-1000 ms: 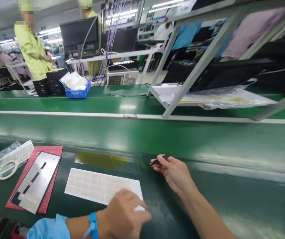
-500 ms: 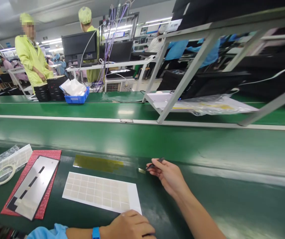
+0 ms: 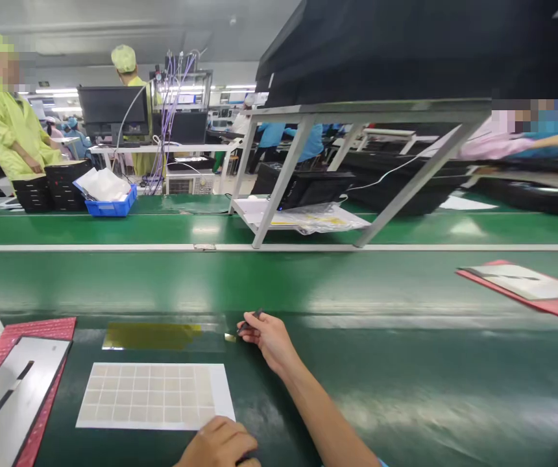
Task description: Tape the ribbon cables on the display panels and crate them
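Note:
My right hand (image 3: 270,338) is closed in a pinch on dark tweezers (image 3: 250,320), above the green work surface. Close by the tweezers' tip is a small yellowish film piece (image 3: 230,337). Left of it lies a clear strip with amber film (image 3: 152,336). A white sheet of square pale stickers (image 3: 147,394) lies flat nearer to me. My left hand (image 3: 220,444) rests by that sheet's lower right corner, fingers curled; what is under them is hidden.
At left a flat panel with black strips (image 3: 16,395) lies on red bubble wrap (image 3: 60,327). A similar panel (image 3: 522,280) lies at far right. Beyond the white rail (image 3: 308,248) stand a metal-legged rack (image 3: 283,175) and a blue bin (image 3: 111,206). Co-workers are in the background.
My view has turned to the right and levelled, so the scene has shifted left and the far-right panel has appeared. Both hands keep about the same places by the sheet and film.

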Demonstrator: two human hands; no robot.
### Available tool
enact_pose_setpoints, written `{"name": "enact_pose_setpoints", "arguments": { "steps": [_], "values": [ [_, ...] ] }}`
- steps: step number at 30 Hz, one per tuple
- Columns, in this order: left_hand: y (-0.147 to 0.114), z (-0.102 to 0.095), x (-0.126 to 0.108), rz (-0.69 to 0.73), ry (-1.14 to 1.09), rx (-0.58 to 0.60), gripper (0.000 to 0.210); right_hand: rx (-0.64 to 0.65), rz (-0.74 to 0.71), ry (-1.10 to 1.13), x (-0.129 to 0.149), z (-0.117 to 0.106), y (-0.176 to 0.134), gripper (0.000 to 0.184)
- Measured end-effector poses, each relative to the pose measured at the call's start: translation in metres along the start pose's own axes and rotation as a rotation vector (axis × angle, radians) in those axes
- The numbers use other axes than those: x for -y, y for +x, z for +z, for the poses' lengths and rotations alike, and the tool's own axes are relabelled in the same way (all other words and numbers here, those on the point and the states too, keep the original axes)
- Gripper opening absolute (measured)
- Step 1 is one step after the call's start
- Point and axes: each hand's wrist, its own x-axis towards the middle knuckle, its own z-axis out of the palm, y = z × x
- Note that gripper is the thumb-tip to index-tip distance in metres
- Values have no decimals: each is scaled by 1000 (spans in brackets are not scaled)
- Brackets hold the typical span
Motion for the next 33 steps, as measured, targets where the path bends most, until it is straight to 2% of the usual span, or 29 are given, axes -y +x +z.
{"name": "enact_pose_setpoints", "arguments": {
  "steps": [4, 9, 13, 22, 33],
  "values": [
    [4, -4, 0, -3, -1, -37, 18, 13, 12, -8, -1, -1, 2, 49],
    [4, -2, 1, -13, -10, -72, 19, 27, 39, -50, -5, -4, 6, 27],
    [1, 2, 2, -14, -14, -87, 19, 35, 64, -90, -8, -7, 10, 21],
    [-3, 7, 3, -29, -27, -88, 17, 44, 85, -132, -13, -11, 17, 20],
    [0, 1, 2, -44, -59, -63, 16, 54, 99, -156, -15, -13, 20, 23]
  ]
}}
